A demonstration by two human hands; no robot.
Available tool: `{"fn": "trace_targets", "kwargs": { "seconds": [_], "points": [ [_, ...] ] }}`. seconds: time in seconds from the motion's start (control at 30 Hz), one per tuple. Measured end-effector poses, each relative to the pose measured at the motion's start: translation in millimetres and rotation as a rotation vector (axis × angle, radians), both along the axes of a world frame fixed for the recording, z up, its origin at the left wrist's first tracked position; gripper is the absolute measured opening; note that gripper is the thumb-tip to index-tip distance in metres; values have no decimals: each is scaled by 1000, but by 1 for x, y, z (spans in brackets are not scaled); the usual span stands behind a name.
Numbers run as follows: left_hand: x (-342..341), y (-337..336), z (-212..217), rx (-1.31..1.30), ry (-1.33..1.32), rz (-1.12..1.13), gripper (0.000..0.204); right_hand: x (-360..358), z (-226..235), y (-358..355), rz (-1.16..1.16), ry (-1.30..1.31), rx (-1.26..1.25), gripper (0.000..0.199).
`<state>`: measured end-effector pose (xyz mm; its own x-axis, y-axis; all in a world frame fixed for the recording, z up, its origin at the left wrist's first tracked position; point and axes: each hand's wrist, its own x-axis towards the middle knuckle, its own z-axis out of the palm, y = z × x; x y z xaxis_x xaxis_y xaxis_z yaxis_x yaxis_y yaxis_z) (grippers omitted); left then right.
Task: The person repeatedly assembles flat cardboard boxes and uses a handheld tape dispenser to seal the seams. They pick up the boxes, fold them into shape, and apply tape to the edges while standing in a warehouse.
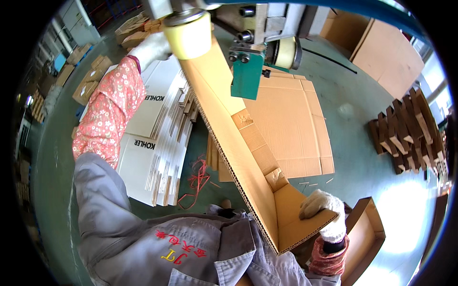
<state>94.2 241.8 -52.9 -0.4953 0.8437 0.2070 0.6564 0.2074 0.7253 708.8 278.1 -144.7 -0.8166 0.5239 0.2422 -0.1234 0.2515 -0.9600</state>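
Note:
A long brown corrugated cardboard box point(238, 155) with a folded end slants from the machine down toward my body. My right hand point(322, 212), in a white knit glove, grips the upright end panel, fingers inside and thumb side hidden. My left hand point(151, 50), also gloved in white, reaches up beside the box's far end. Its fingertips go behind a pale yellow cylinder point(190, 38) on the machine, so its grip is hidden. A green metal machine head point(248, 71) hangs over the box, with another pale yellow roll point(285, 52) beside it.
White flat cartons point(148, 128) are stacked at left. Flat brown cardboard point(286, 124) lies behind the box. Red strapping point(198, 178) is tangled on the floor. An open brown carton point(365, 238) stands by my right arm. Brown pieces point(405, 128) are piled at far right.

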Motion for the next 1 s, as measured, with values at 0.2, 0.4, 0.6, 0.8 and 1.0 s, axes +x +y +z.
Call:
{"fn": "trace_targets", "kwargs": {
  "seconds": [0.2, 0.4, 0.6, 0.8, 1.0],
  "points": [
    [36, -6, 28, -219, 259, 149, 27, 12, 14, -20, -520, -270, -288, 27],
    [60, -52, 32, -729, 987, -204, 34, 4, 18, -24, -517, -635, -173, 23],
    [148, -65, 7, -867, 1201, -938, 51, 4, 19, -32, -464, -815, 51, 29],
    [182, -82, -5, -810, 594, -1380, 76, 5, 35, -30, -602, -927, 264, 36],
    [177, -13, 1, -1002, 439, -1555, 62, 14, 11, -18, -763, -578, 82, 37]
  ]
}}
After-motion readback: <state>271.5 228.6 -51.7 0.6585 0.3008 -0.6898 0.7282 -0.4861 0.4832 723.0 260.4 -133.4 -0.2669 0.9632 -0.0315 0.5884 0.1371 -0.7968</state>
